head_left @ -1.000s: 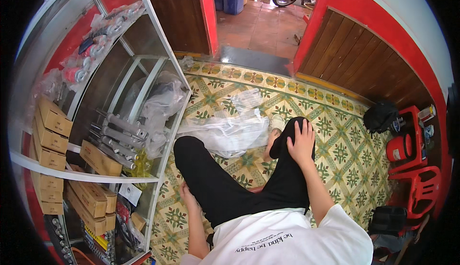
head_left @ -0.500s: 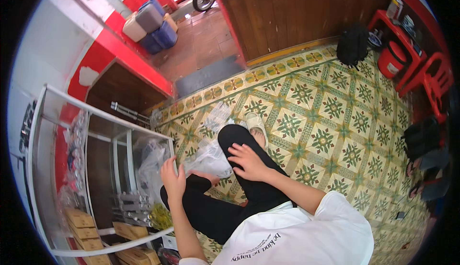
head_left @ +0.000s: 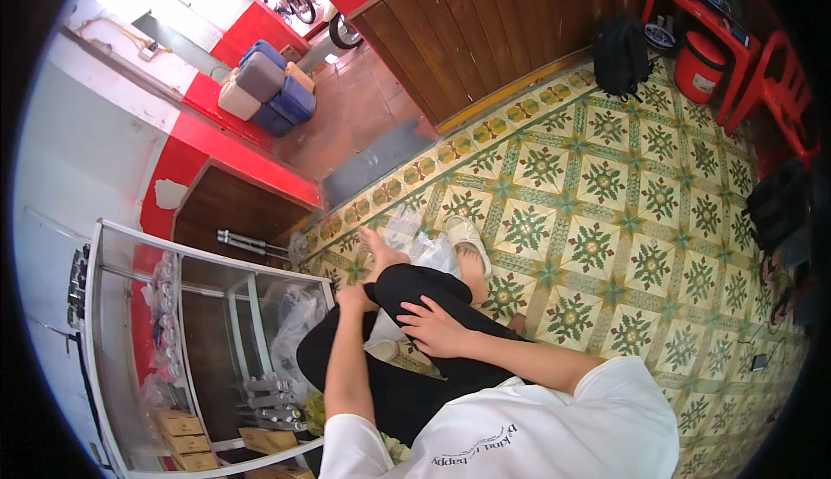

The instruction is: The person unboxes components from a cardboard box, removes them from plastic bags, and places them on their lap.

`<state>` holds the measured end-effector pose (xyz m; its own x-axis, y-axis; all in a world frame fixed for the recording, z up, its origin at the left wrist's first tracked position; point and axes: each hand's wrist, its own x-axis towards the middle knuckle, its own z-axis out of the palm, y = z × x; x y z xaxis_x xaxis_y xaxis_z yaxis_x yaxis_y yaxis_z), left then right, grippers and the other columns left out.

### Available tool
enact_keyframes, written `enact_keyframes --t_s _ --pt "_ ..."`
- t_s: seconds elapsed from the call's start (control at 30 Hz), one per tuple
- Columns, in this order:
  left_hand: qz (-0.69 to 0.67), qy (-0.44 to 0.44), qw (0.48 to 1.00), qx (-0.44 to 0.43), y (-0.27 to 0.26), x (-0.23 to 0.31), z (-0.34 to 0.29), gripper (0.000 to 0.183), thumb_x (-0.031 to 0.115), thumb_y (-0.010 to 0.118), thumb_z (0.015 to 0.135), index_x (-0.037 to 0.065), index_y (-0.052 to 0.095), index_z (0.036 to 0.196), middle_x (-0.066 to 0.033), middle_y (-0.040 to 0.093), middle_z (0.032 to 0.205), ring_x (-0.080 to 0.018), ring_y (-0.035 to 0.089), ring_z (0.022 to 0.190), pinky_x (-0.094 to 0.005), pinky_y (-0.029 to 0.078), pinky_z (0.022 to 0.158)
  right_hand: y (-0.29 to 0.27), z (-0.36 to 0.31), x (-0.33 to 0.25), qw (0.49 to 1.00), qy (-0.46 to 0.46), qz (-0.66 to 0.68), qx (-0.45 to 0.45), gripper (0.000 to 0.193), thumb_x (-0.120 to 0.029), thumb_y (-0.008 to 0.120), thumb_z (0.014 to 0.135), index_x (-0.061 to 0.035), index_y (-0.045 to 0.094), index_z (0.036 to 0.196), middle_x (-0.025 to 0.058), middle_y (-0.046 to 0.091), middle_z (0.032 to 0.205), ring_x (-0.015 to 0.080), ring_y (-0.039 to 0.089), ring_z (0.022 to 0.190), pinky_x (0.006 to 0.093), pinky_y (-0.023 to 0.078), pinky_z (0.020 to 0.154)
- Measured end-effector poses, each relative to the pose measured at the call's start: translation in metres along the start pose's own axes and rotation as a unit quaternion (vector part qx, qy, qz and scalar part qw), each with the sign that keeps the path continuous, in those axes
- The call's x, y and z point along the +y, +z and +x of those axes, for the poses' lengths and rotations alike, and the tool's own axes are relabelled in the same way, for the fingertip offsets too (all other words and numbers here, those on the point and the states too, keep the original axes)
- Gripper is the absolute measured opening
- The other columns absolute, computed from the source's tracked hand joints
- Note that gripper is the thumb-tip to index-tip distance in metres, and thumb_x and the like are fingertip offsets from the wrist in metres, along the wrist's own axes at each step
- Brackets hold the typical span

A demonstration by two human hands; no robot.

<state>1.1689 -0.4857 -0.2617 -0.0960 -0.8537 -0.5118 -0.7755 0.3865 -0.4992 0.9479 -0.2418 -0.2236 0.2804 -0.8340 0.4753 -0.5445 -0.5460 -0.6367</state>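
Note:
My left hand (head_left: 353, 297) is closed around my ankle, at the hem of the black trousers (head_left: 381, 392). The bare foot (head_left: 381, 250) above it is raised and points away from me. My right hand (head_left: 433, 328) lies flat with spread fingers on the other leg, near the knee, holding nothing. That leg's foot wears a pale slipper (head_left: 467, 238) on the floor. Another pale slipper (head_left: 383, 350) shows partly between my legs. Clear plastic bags (head_left: 433, 254) lie beyond my knees, partly hidden.
A glass-sided metal cabinet (head_left: 212, 276) with cardboard boxes (head_left: 183, 431) and bagged parts stands close on my left. Jerrycans (head_left: 264, 81) are stacked past the doorway. A black backpack (head_left: 620, 59), a red bucket (head_left: 698, 68) and a red chair (head_left: 783, 90) stand far right on the tiled floor.
My left hand has gone from open above my knee to gripping the ankle. The bare foot has come up and forward. My right hand stays on the leg.

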Motion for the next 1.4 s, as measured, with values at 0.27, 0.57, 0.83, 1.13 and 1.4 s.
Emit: enact_keyframes --t_s 0.27,0.57,0.83,1.13,1.4 --pt "0.046 0.084 0.99 -0.102 0.051 0.039 -0.009 0.088 0.05 0.086 0.052 0.014 0.059 0.127 -0.0125 0.065 0.122 -0.0276 0.064 0.111 -0.0402 0.052 0.091 -0.011 -0.003 0.025 0.997 0.047 0.017 0.057 0.025 -0.012 0.064 0.078 -0.0068 0.068 0.102 0.0071 0.061 0.121 0.0264 0.042 0.132 0.0532 0.025 0.112" --pt "-0.078 0.03 0.972 -0.221 0.144 0.052 0.002 0.104 0.08 0.068 0.053 0.005 0.062 0.125 -0.0193 0.056 0.133 -0.0322 0.057 0.12 -0.0418 0.048 0.097 0.051 0.045 0.006 0.925 0.277 0.26 0.022 0.03 -0.02 0.068 0.079 -0.0048 0.066 0.104 0.0119 0.059 0.116 0.0291 0.051 0.118 0.0431 0.038 0.101" --pt "-0.211 0.088 0.966 -0.123 0.084 0.072 -0.038 0.092 0.076 0.067 0.057 0.0 0.07 0.111 -0.0223 0.066 0.113 -0.0357 0.065 0.105 -0.0423 0.05 0.092 0.232 0.056 0.196 0.666 0.675 0.233 0.215 0.034 -0.026 0.062 0.087 -0.0041 0.064 0.113 0.0113 0.064 0.113 0.0234 0.057 0.109 0.0355 0.043 0.094" --pt "-0.25 0.043 0.959 -0.125 0.138 0.064 -0.049 0.077 0.067 0.074 0.058 0.004 0.073 0.102 -0.0177 0.07 0.105 -0.0282 0.069 0.099 -0.0391 0.053 0.087 0.183 0.134 0.147 0.724 0.344 0.573 0.169 0.037 -0.028 0.056 0.096 0.0016 0.063 0.117 0.0082 0.07 0.102 0.0197 0.063 0.099 0.0304 0.047 0.089" --pt "-0.226 0.126 0.955 -0.148 0.102 0.093 -0.051 0.077 0.065 0.073 0.06 0.005 0.07 0.109 -0.017 0.069 0.109 -0.0323 0.067 0.1 -0.0416 0.054 0.087 0.222 0.066 0.235 0.654 0.635 0.31 0.271 0.057 -0.047 0.045 0.098 0.0019 0.058 0.123 0.0153 0.061 0.124 0.0234 0.059 0.114 0.0342 0.044 0.097"
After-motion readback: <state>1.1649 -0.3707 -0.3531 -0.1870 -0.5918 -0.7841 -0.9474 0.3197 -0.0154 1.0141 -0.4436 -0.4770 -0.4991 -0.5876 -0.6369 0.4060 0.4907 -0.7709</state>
